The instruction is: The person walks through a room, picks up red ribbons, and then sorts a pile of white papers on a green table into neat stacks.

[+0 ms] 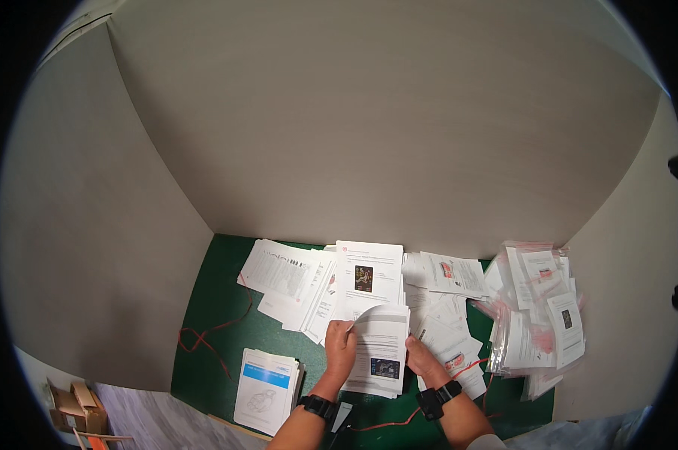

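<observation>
A stack of printed sheets (375, 343) with a dark picture on its top page lies between my two hands. My left hand (340, 349) grips its upper left edge, where the top paper bends up in a curve. At the right edge, my right hand (423, 358) holds the stack with the thumb towards the page. Just beyond is a taller pile of white printed sheets (371, 267), its lower part covered by the held stack. Both wrists wear black straps.
Fanned papers (282, 270) lie at the back left of the green table (209, 292). A blue-banded booklet stack (266, 388) stands near the front. Loose leaflets (454, 275) spread to the right, beside clear bags with papers (535, 320). Red cord (206, 332) trails at left. Grey panels (372, 140) enclose the table.
</observation>
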### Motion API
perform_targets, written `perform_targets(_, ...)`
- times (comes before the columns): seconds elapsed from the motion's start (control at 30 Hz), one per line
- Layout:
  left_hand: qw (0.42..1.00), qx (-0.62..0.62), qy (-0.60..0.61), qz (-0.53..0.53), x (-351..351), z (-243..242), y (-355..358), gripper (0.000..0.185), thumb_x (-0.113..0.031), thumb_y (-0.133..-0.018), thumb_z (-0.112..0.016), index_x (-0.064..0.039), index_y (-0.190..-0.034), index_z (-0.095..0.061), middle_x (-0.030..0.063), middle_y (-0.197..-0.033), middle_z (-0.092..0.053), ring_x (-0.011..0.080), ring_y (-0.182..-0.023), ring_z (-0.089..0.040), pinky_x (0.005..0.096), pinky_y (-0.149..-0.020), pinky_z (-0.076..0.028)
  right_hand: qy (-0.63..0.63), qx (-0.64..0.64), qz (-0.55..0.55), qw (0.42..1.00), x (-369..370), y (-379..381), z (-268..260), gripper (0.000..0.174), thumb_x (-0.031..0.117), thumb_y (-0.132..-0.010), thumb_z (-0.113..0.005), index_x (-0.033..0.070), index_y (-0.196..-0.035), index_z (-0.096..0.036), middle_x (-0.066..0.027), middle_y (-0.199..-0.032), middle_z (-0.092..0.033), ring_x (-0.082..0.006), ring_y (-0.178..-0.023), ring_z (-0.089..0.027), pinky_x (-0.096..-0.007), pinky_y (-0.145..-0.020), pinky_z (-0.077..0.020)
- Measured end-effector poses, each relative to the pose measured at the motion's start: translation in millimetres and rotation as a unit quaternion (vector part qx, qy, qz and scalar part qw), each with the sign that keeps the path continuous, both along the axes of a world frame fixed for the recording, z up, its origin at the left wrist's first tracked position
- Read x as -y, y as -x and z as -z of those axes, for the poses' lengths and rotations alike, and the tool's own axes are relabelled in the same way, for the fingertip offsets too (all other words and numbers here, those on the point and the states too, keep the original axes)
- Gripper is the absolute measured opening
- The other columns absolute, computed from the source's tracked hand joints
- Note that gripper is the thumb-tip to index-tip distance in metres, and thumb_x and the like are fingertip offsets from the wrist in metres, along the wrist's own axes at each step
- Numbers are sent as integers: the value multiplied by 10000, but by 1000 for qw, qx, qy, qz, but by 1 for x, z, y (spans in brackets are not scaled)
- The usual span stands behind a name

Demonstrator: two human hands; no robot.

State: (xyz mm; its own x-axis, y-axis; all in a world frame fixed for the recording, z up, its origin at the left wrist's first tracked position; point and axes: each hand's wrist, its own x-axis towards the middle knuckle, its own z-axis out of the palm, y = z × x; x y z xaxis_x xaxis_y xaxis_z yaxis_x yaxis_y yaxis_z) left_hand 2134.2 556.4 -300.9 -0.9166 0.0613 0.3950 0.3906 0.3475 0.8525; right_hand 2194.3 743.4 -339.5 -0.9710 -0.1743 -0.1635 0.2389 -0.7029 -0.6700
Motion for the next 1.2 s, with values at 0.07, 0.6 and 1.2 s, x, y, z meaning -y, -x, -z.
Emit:
perform_targets(0.07, 997, -63, 46, -8, -3, 0, 3, 217, -33, -772, -557, -12, -988, -547, 145, -879, -514, 309, -801, -514, 352, -726, -428, -143, 16, 2, 990, 4, 1, -6, 415, 168, -844, -598, -5, -1201, -475, -71, -1132, -556, -173, -1031, -522, -308, -901, -409)
perform_targets(0.6, 917, 173, -360, 11, 69, -152, 76, 403, -171, -819, -611, 58, -1137, -517, 108, -1059, -588, 181, -968, -565, 315, -859, -429, -187, 56, -34, 980, -22, -21, -21, 444, 87, -813, -621, -33, -1207, -453, -91, -1126, -548, -174, -1026, -517, -312, -902, -406)
perform_targets(1.2, 954, 239, -141, -109, 12, 42, -43, 543, -149, -725, -705, 32, -1170, -451, 133, -1127, -468, 229, -1045, -457, 341, -893, -377, -248, 55, -16, 967, 19, -10, -19, 424, 82, -820, -608, -18, -1205, -461, -77, -1109, -565, -150, -999, -533, -300, -865, -435)
